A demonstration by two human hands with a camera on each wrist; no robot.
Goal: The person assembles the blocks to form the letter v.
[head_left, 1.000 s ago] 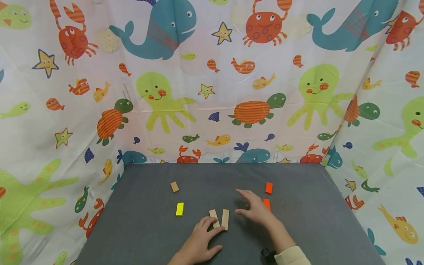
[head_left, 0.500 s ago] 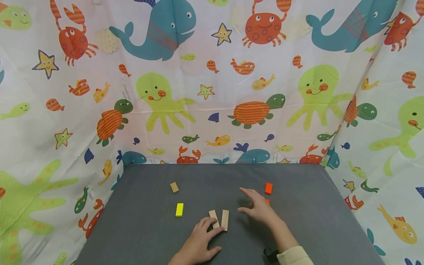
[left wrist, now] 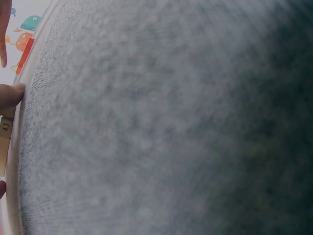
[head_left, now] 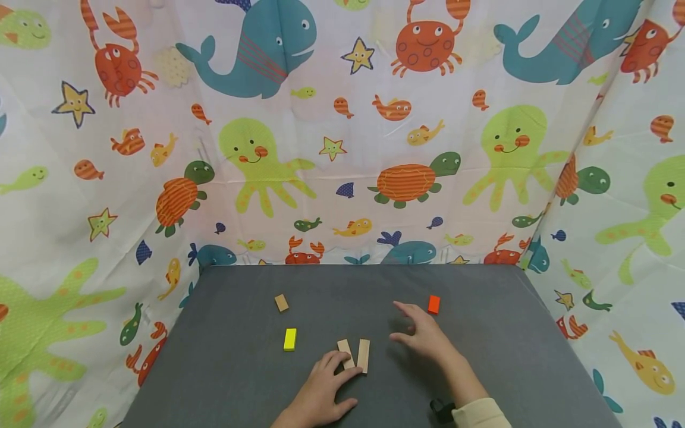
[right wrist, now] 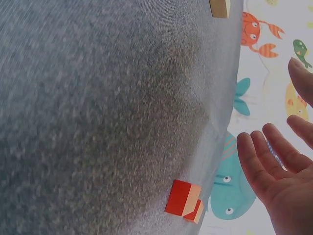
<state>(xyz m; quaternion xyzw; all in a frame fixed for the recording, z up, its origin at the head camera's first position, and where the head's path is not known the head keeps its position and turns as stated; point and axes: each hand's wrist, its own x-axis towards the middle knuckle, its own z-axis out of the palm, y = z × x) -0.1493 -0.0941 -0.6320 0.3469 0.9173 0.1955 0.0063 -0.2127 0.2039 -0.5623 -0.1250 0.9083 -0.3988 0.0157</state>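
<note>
Two slim plain wooden blocks lie in a narrow V near the table's front: the left wooden block [head_left: 345,349] and the right wooden block [head_left: 363,355]. My left hand [head_left: 323,392] rests there, fingertips on the left block and one at the near end of the right block. My right hand [head_left: 427,337] hovers above the table to their right, thumb and fingers spread, holding nothing. Just beyond it lies an orange-red block [head_left: 434,304]. In the right wrist view a second red block [right wrist: 194,211] shows behind the nearer red block [right wrist: 179,197]; the head view hides one behind my hand.
On the left of the grey table [head_left: 230,368] lie a yellow block [head_left: 290,339] and, farther back, a short wooden block [head_left: 281,302]. A curtain printed with sea animals [head_left: 332,178] stands along the back and sides.
My right hand has drifted right and slightly away, its fingers still spread, and now covers the nearer orange-red block in the head view. My left hand and the wooden blocks have stayed put.
</note>
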